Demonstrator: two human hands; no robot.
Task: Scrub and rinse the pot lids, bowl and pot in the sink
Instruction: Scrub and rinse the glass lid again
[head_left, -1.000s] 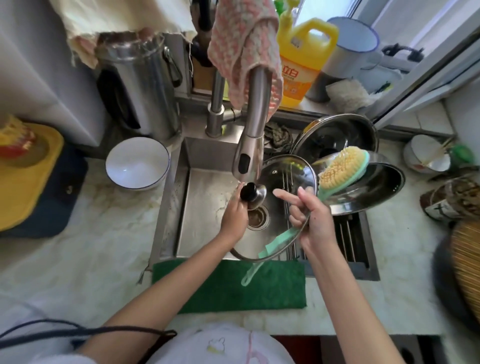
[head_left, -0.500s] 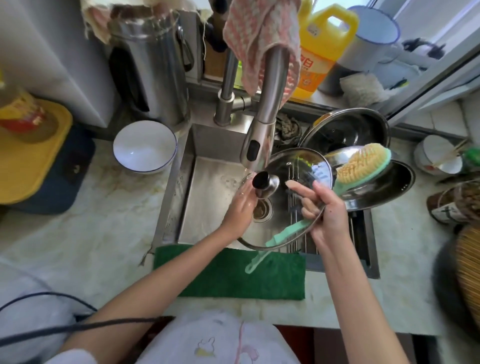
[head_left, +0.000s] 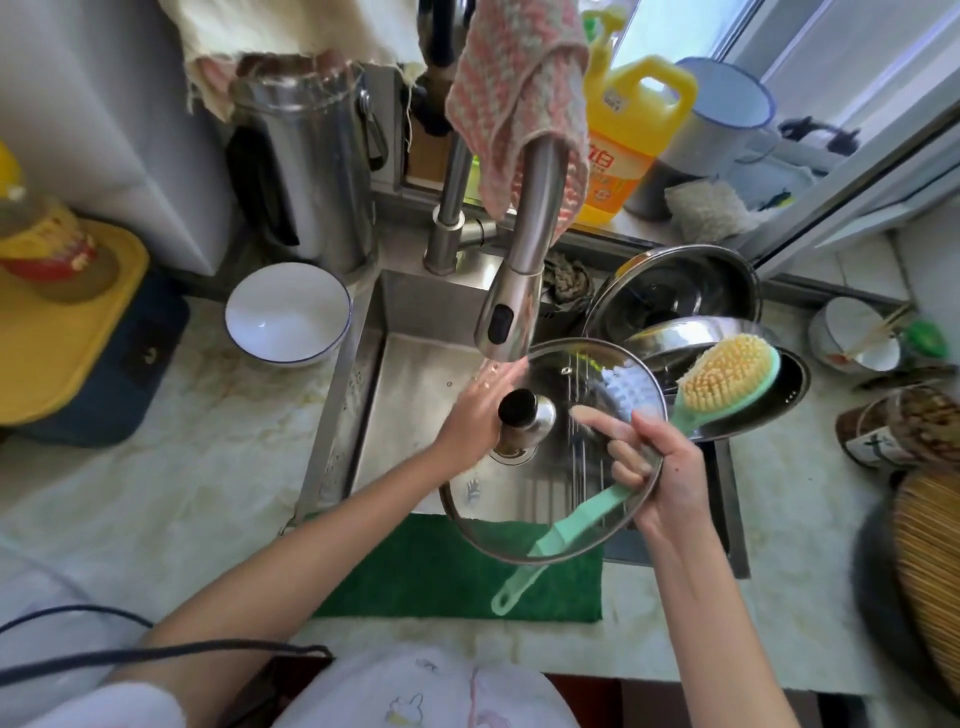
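So, over the sink (head_left: 415, 395), the right hand (head_left: 670, 478) clamps the lid (head_left: 498, 499) rim and brush (head_left: 722, 379) handle together. The left hand (head_left: 470, 415) lies flat on the glass by the knob, right under the tap (head_left: 519, 291). The bowl (head_left: 288, 312) sits just left of the sink.

Glossy clear glass lid (head_left: 545, 470) over my brushed-steel sink (head_left: 395, 405), its knob (head_left: 524, 415) mirror-bright metal; my brush (head_left: 727, 382) is matt plastic, bristles rough; behind the sink, knitted cloth (head_left: 519, 104) on the polished metal faucet (head_left: 524, 260).
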